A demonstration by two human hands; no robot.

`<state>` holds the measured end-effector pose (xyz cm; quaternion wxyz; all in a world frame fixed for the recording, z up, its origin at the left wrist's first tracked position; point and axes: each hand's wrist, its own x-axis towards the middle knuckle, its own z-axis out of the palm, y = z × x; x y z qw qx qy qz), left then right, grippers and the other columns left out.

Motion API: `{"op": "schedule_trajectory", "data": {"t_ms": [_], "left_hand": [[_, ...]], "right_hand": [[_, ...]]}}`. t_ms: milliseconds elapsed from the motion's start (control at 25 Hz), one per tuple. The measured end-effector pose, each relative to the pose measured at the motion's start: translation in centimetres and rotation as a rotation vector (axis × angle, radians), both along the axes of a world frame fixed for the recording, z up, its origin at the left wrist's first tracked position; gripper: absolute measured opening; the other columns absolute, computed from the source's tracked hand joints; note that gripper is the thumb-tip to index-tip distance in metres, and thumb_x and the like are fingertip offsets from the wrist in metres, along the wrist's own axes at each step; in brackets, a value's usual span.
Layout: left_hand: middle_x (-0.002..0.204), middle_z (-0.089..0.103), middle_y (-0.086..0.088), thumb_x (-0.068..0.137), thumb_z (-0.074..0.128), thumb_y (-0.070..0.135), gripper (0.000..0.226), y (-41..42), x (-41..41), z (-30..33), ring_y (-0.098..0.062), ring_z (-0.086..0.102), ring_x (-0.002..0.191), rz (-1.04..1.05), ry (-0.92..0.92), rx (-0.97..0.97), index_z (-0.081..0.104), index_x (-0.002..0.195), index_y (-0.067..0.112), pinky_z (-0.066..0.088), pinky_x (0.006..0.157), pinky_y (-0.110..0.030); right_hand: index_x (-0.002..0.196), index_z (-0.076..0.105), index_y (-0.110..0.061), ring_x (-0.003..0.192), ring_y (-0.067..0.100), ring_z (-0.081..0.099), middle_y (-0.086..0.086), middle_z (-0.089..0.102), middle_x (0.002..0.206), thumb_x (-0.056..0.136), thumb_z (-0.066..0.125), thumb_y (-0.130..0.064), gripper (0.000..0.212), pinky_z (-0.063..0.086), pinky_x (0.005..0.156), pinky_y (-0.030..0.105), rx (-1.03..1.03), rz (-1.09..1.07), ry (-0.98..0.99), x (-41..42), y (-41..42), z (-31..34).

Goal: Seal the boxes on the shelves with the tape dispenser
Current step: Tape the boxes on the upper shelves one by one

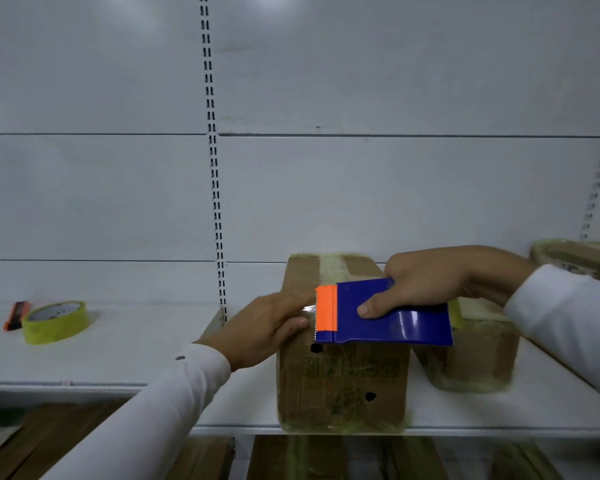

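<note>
A brown cardboard box point(340, 386) stands at the front of the white shelf point(125, 358), with a strip of clear tape running along its top. My right hand point(426, 285) grips a blue tape dispenser point(392, 317) with an orange blade end, held over the box's near top edge. My left hand point(271, 323) rests on the box's upper left edge, fingers pressing the tape beside the dispenser's teeth. A second taped box point(471, 358) sits just right of the first, partly hidden by the dispenser and my right arm.
A yellowish tape roll point(56, 320) and an orange cutter point(14, 315) lie on the shelf at the left. Another taped box point(579, 261) shows at the far right. Brown boxes point(326, 459) fill the shelf below. A slotted upright point(215, 188) divides the back panel.
</note>
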<state>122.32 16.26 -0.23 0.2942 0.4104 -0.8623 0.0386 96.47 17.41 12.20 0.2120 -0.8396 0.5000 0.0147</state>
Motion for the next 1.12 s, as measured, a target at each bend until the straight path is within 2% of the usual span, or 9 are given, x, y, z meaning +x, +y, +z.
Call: {"op": "schedule_trajectory", "data": {"t_ms": [120,240,360,520,600,680,760,920,1120], "left_hand": [[0.122,0.062,0.009,0.093,0.04,0.047,0.04,-0.5,0.3,-0.4,-0.002,0.054,0.108,-0.029,0.097,0.017,0.056,0.127,0.032,0.042,0.094,-0.02],[0.122,0.061,0.014,0.089,0.038,0.055,0.05,-0.5,1.6,-1.0,-0.007,0.057,0.11,0.051,0.117,0.05,0.057,0.128,0.031,0.044,0.096,-0.026],[0.116,0.065,0.008,0.087,0.035,0.058,0.053,-0.3,0.6,-0.3,-0.011,0.059,0.103,0.055,0.038,0.07,0.057,0.127,0.03,0.047,0.089,-0.03],[0.097,0.066,0.008,0.077,0.029,0.073,0.061,0.0,-1.4,2.3,-0.018,0.062,0.089,0.233,-0.188,-0.031,0.057,0.11,0.03,0.045,0.073,-0.031],[0.118,0.062,0.001,0.077,0.025,0.077,0.074,-0.6,-3.6,3.3,-0.023,0.06,0.103,0.288,-0.296,-0.191,0.052,0.123,0.026,0.047,0.082,-0.032],[0.138,0.05,0.001,0.082,0.02,0.075,0.076,-1.2,-6.8,3.0,-0.025,0.052,0.12,0.218,-0.384,-0.156,0.04,0.138,0.026,0.045,0.095,-0.038],[0.14,0.049,0.007,0.089,0.014,0.07,0.066,-2.0,-8.4,1.9,-0.023,0.053,0.12,0.188,-0.414,-0.061,0.036,0.139,0.033,0.046,0.095,-0.038],[0.139,0.052,0.009,0.084,-0.003,0.074,0.074,-3.0,-7.3,1.0,-0.02,0.055,0.118,0.203,-0.381,-0.121,0.034,0.139,0.041,0.047,0.094,-0.04],[0.127,0.059,0.008,0.091,0.006,0.066,0.058,-2.7,-7.9,1.5,-0.02,0.059,0.108,0.137,-0.37,-0.095,0.038,0.133,0.041,0.048,0.087,-0.038]], "right_hand": [[0.093,0.069,-0.01,0.075,0.018,0.068,0.007,0.074,0.09,0.082,0.066,-0.055,0.046,0.049,0.069,0.026,-0.033,0.0,-0.024,-1.4,0.1,0.3],[0.094,0.069,-0.007,0.069,0.017,0.069,0.008,0.075,0.085,0.072,0.069,-0.066,0.063,0.049,0.064,0.024,-0.02,-0.045,-0.032,-5.6,0.4,0.9],[0.097,0.068,-0.012,0.074,0.019,0.072,0.002,0.076,0.084,0.067,0.064,-0.077,0.072,0.052,0.064,0.021,0.0,-0.16,-0.008,-9.3,0.0,0.2],[0.094,0.068,-0.014,0.069,0.015,0.071,0.001,0.075,0.08,0.066,0.064,-0.063,0.056,0.05,0.061,0.022,-0.011,-0.164,-0.063,-9.6,-1.5,-1.3],[0.094,0.069,-0.014,0.068,0.014,0.071,0.001,0.075,0.081,0.065,0.065,-0.063,0.058,0.05,0.061,0.022,-0.005,-0.138,-0.086,-9.3,-1.7,-1.3],[0.094,0.07,-0.013,0.069,0.014,0.071,0.002,0.075,0.083,0.065,0.065,-0.063,0.059,0.051,0.063,0.022,0.012,-0.118,-0.101,-9.4,-1.9,-1.3],[0.091,0.069,-0.015,0.067,0.012,0.07,0.0,0.075,0.08,0.067,0.065,-0.062,0.052,0.05,0.062,0.021,0.028,-0.086,-0.116,-9.9,-2.2,-1.7],[0.089,0.065,-0.021,0.063,0.007,0.068,-0.007,0.073,0.074,0.075,0.061,-0.058,0.04,0.048,0.058,0.016,0.028,-0.02,-0.162,-11.7,-2.6,-2.6],[0.088,0.07,-0.011,0.062,0.019,0.069,0.005,0.074,0.075,0.068,0.062,-0.076,0.069,0.048,0.056,0.019,-0.041,-0.145,-0.059,-17.3,-1.5,-1.6]]}}
